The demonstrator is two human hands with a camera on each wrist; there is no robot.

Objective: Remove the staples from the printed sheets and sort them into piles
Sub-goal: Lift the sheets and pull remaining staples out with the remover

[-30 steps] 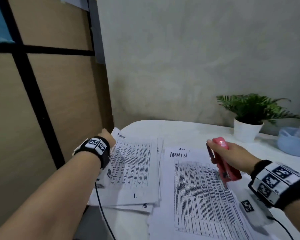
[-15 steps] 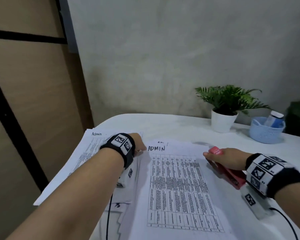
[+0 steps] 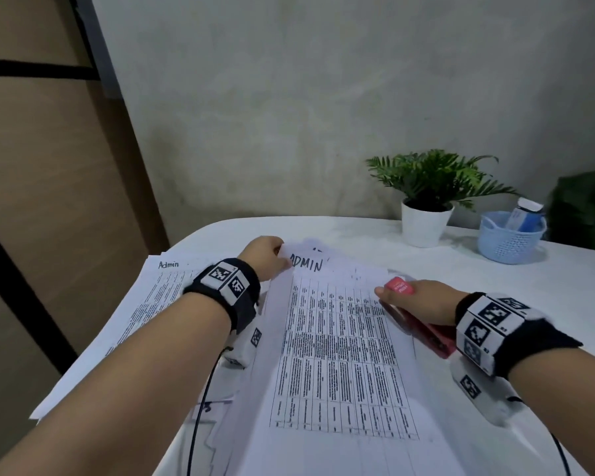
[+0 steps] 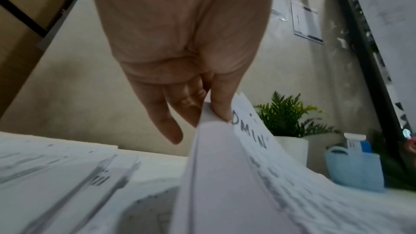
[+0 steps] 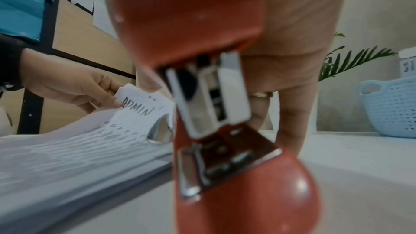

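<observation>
A printed sheet headed "ADMIN" [image 3: 337,341] lies on top of a stack in front of me. My left hand [image 3: 268,257] pinches its top left corner [image 4: 216,113] between thumb and fingers and lifts it off the stack, so the paper arches upward. My right hand [image 3: 416,300] grips a red stapler [image 3: 423,329] at the sheet's right edge. In the right wrist view the stapler [image 5: 216,113] fills the middle, its metal mouth facing the camera. A second pile headed "Admin" [image 3: 158,293] lies to the left.
The papers sit on a white table [image 3: 495,283]. At the back right stand a potted fern [image 3: 426,201] and a light blue basket [image 3: 510,237] with a small box in it. A wooden panel with black framing [image 3: 49,201] runs close along the left.
My left hand moved right from the left pile to the "ADMIN" sheet and took hold of its top left corner, lifting it. My right hand with the stapler sank toward the sheet's right edge.
</observation>
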